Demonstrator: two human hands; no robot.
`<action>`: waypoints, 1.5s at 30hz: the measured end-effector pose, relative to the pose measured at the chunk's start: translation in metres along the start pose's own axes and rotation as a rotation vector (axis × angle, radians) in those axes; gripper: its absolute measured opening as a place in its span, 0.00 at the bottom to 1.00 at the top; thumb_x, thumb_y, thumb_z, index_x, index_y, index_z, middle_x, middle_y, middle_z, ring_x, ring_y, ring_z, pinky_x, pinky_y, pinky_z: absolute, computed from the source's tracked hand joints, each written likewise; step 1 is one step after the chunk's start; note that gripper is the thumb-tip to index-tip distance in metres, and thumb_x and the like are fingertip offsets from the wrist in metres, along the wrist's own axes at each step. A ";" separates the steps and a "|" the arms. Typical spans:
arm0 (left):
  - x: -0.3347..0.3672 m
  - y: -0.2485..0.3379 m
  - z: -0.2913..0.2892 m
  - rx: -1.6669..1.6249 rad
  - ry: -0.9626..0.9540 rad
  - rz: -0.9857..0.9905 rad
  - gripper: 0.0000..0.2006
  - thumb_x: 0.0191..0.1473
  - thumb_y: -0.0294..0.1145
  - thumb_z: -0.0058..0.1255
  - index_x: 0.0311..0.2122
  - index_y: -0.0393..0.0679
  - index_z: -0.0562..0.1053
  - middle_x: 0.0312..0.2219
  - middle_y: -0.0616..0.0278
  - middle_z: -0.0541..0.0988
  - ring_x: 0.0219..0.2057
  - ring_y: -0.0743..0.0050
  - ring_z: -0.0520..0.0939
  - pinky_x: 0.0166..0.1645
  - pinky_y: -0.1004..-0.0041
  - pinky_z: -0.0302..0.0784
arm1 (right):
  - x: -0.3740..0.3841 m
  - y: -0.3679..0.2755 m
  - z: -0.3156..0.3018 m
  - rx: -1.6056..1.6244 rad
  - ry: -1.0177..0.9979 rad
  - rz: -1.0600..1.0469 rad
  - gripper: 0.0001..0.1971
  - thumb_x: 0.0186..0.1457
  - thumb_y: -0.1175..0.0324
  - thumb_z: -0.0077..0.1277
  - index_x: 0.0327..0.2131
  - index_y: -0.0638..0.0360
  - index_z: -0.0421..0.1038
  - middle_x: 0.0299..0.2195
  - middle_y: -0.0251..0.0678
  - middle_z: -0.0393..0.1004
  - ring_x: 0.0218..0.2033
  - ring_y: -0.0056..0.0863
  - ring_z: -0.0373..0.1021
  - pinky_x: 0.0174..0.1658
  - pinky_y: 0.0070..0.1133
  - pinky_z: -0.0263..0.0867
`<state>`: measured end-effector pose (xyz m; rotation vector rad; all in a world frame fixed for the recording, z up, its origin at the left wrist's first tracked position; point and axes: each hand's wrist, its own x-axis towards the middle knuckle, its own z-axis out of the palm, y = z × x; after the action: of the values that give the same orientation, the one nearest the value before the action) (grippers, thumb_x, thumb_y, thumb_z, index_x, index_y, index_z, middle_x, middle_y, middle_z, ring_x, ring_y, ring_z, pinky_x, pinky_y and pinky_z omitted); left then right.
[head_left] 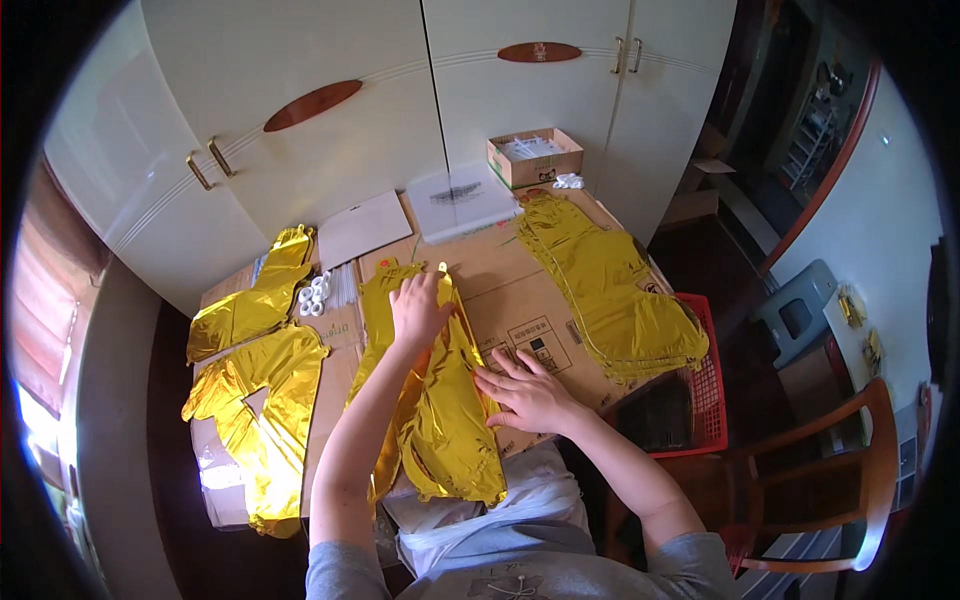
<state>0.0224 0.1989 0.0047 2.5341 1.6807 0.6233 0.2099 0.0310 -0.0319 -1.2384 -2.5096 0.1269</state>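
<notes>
A flat gold foil balloon lies lengthwise in front of me, its near end hanging toward my lap. My left hand rests on its upper part with the fingers stretched forward, close to a small tab at the far end. Spread fingers of my right hand touch the balloon's right edge, partly over the cardboard. To the right lies a stack of flat gold foil balloons. On the left are more gold foil pieces, one farther back and a shiny one nearer.
Cardboard covers the table. White rolls sit left of centre. At the back are a flat board, a clear plastic sheet and a box of white sticks. A red basket and wooden chair stand right.
</notes>
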 end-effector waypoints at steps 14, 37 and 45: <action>-0.062 0.001 -0.005 0.069 -0.298 0.482 0.32 0.61 0.52 0.39 0.64 0.41 0.59 0.63 0.56 0.61 0.65 0.60 0.60 0.67 0.44 0.43 | 0.002 -0.003 0.000 -0.008 0.032 -0.010 0.33 0.54 0.42 0.50 0.57 0.54 0.66 0.60 0.33 0.65 0.65 0.37 0.53 0.66 0.44 0.44; 0.001 -0.020 -0.002 0.177 -0.517 0.351 0.67 0.30 0.80 0.52 0.68 0.42 0.45 0.68 0.59 0.47 0.69 0.55 0.45 0.68 0.42 0.35 | -0.011 -0.004 -0.007 0.080 -0.006 -0.035 0.25 0.59 0.51 0.49 0.55 0.53 0.70 0.59 0.32 0.66 0.64 0.32 0.56 0.66 0.42 0.42; -0.005 -0.022 0.000 0.161 -0.504 0.327 0.68 0.29 0.82 0.51 0.68 0.42 0.44 0.68 0.58 0.46 0.69 0.54 0.42 0.68 0.43 0.35 | -0.003 0.001 -0.018 0.200 0.076 -0.103 0.16 0.56 0.69 0.47 0.49 0.52 0.75 0.55 0.33 0.71 0.61 0.29 0.61 0.65 0.39 0.48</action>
<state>0.0015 0.2033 -0.0021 2.7796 1.2000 -0.1553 0.2182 0.0279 -0.0163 -1.0143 -2.4219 0.2926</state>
